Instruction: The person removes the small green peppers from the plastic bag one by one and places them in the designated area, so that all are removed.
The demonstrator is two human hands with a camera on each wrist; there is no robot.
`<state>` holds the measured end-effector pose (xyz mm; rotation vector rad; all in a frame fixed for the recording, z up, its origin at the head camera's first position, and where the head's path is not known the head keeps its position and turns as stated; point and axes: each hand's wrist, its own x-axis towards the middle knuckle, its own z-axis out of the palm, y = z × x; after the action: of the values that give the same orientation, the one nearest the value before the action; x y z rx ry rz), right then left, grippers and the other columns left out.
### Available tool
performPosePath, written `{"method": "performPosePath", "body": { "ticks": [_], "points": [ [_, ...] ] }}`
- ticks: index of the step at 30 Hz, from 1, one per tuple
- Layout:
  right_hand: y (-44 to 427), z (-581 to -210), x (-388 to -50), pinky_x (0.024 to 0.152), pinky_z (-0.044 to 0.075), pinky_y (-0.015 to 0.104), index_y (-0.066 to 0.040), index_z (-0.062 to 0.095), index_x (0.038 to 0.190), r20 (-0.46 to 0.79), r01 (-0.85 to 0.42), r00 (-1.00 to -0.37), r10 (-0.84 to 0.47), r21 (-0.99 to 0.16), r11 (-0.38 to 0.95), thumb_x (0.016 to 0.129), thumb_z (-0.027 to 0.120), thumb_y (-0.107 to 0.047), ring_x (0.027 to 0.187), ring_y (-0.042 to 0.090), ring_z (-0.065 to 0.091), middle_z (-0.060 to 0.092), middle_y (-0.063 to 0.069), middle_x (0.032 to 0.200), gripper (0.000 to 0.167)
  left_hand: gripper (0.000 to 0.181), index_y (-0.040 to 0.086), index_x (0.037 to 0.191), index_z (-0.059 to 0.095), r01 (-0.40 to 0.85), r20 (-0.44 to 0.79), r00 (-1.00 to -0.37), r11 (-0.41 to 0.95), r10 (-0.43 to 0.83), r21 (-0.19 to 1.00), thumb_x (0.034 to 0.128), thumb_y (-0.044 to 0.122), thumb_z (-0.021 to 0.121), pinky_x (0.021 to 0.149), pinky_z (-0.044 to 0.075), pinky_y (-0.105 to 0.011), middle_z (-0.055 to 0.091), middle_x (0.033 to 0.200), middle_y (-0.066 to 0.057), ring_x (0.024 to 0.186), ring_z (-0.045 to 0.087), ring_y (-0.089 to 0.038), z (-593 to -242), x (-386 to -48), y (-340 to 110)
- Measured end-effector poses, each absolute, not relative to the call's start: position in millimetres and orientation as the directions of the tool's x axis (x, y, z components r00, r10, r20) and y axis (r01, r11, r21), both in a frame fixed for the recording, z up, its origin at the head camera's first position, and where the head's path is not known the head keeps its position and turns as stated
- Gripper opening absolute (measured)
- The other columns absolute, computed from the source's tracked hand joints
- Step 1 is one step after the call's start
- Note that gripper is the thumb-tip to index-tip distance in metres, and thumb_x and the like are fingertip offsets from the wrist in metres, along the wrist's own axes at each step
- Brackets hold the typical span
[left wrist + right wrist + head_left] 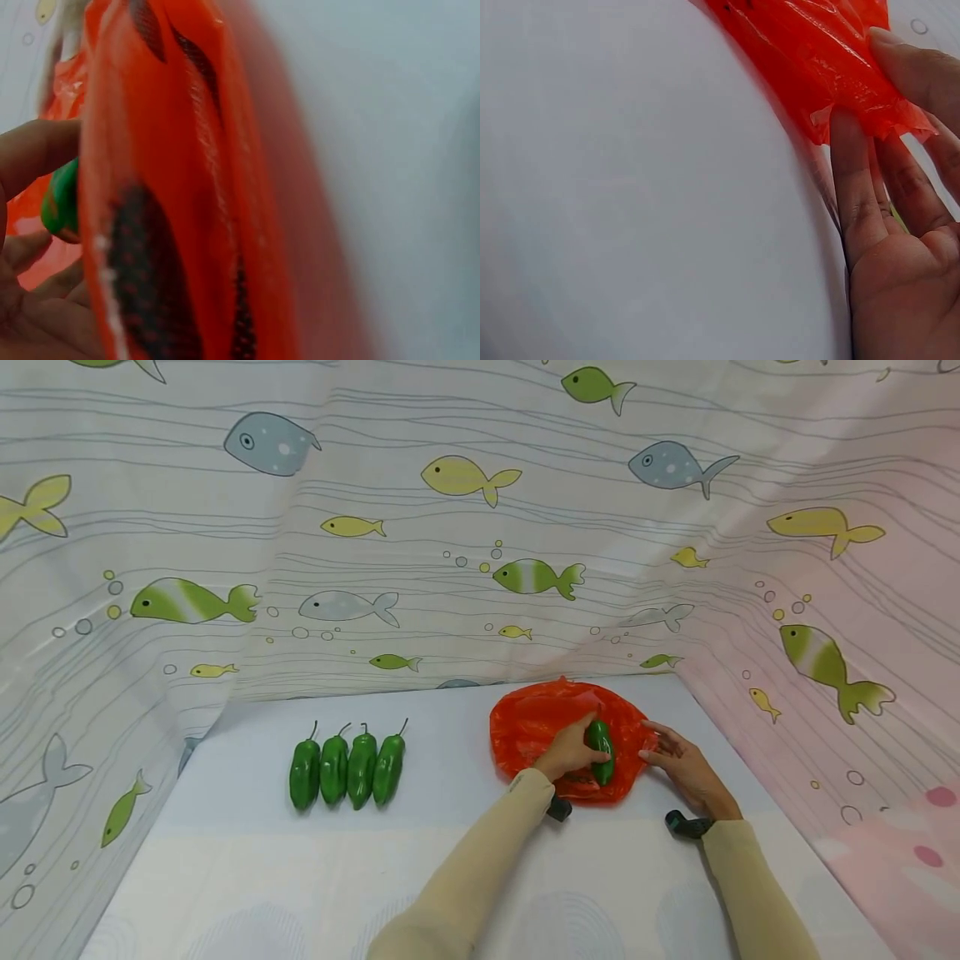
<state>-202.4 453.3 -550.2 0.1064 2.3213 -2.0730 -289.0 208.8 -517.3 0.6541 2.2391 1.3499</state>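
A red plastic bag lies spread at the back right of the table. Over it, my left hand grips a long green pepper between thumb and fingers, the stem pointing away. The left wrist view shows only the pepper's end, with the bag's red film covering much of the frame. On the bag's right edge is my right hand; in the right wrist view its thumb and fingers pinch the crumpled edge of the bag. Whether anything else is inside the bag I cannot tell.
Several green peppers stand in a row on the left part of the white table, stems toward the back. A curtain with printed fish surrounds the table at the back and sides. Dark wrist devices are on both arms.
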Motion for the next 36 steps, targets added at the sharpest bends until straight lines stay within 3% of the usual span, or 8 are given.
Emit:
{"method": "performPosePath", "body": {
  "ticks": [4,8,12,17,25,29,32,36],
  "points": [
    [453.6,-550.9,-202.9,0.097,0.051,0.022,-0.017,0.036,0.159,-0.067,0.069,-0.998,0.022,-0.992,0.106,0.099,0.072,-0.02,0.126,0.008,0.053,0.038,0.012,0.157,0.07,0.079,0.021,0.157,0.042,0.12,-0.164,-0.785,0.406,0.597,0.906,0.0892,0.02,0.083,0.083,0.059,-0.031,0.058,0.132,-0.002,0.101,0.059,-0.017,-513.7,-286.8,207.0],
    [454.0,-551.8,-202.3,0.098,0.05,0.021,-0.017,0.035,0.16,-0.07,0.072,-0.997,0.016,-0.991,0.112,0.099,0.071,-0.02,0.127,0.008,0.052,0.035,0.014,0.159,0.071,0.062,0.017,0.147,0.05,0.096,-0.175,-0.788,0.398,0.591,0.912,0.0929,0.021,0.079,0.073,0.058,-0.029,0.059,0.122,-0.003,0.08,0.061,-0.017,-513.5,-285.6,205.6],
    [454.7,-551.9,-202.7,0.098,0.05,0.021,-0.019,0.037,0.159,-0.073,0.076,-0.997,0.024,-0.99,0.12,0.099,0.072,-0.021,0.129,0.01,0.051,0.036,0.012,0.159,0.069,0.042,0.014,0.134,0.055,0.09,-0.165,-0.795,0.383,0.583,0.919,0.0983,0.027,0.073,0.067,0.055,-0.027,0.06,0.113,-0.001,0.069,0.06,-0.016,-516.8,-287.9,206.7],
    [455.3,-552.0,-203.9,0.098,0.05,0.021,-0.018,0.038,0.159,-0.063,0.065,-0.998,0.023,-0.991,0.12,0.1,0.071,-0.019,0.129,0.01,0.051,0.037,0.012,0.158,0.068,0.03,0.013,0.121,0.056,0.085,-0.148,-0.807,0.361,0.571,0.929,0.1009,0.031,0.069,0.065,0.054,-0.028,0.059,0.102,0.001,0.067,0.06,-0.019,-518.6,-289.7,208.3],
    [454.5,-552.4,-202.9,0.097,0.05,0.021,-0.019,0.038,0.159,-0.074,0.077,-0.997,0.033,-0.989,0.128,0.099,0.072,-0.021,0.127,0.009,0.052,0.038,0.012,0.157,0.069,0.04,0.007,0.123,0.061,0.053,-0.193,-0.802,0.39,0.565,0.919,0.0947,0.032,0.077,0.072,0.056,-0.029,0.062,0.096,0.002,0.076,0.061,-0.017,-512.4,-286.4,206.0],
    [454.3,-551.5,-202.2,0.097,0.05,0.021,-0.02,0.04,0.158,-0.068,0.072,-0.997,0.033,-0.99,0.124,0.099,0.072,-0.02,0.128,0.01,0.052,0.038,0.012,0.158,0.067,0.029,0.005,0.099,0.07,0.08,-0.195,-0.784,0.408,0.59,0.91,0.0957,0.033,0.076,0.072,0.056,-0.03,0.064,0.082,0.0,0.075,0.059,-0.017,-509.9,-285.7,204.4],
    [455.1,-551.7,-202.7,0.098,0.05,0.021,-0.021,0.04,0.158,-0.063,0.066,-0.998,0.029,-0.989,0.131,0.1,0.071,-0.021,0.129,0.011,0.051,0.036,0.013,0.159,0.066,0.031,0.004,0.085,0.073,0.114,-0.185,-0.77,0.417,0.611,0.902,0.097,0.033,0.074,0.07,0.056,-0.031,0.064,0.075,-0.003,0.073,0.06,-0.019,-509.0,-285.6,204.1],
    [455.9,-552.8,-203.3,0.098,0.05,0.021,-0.022,0.04,0.158,-0.076,0.08,-0.996,0.036,-0.989,0.127,0.099,0.072,-0.022,0.13,0.01,0.05,0.035,0.013,0.161,0.067,0.029,0.006,0.096,0.071,0.119,-0.199,-0.765,0.439,0.612,0.891,0.095,0.035,0.076,0.07,0.056,-0.029,0.065,0.085,0.001,0.077,0.061,-0.017,-508.0,-285.2,204.7]
  ]
}}
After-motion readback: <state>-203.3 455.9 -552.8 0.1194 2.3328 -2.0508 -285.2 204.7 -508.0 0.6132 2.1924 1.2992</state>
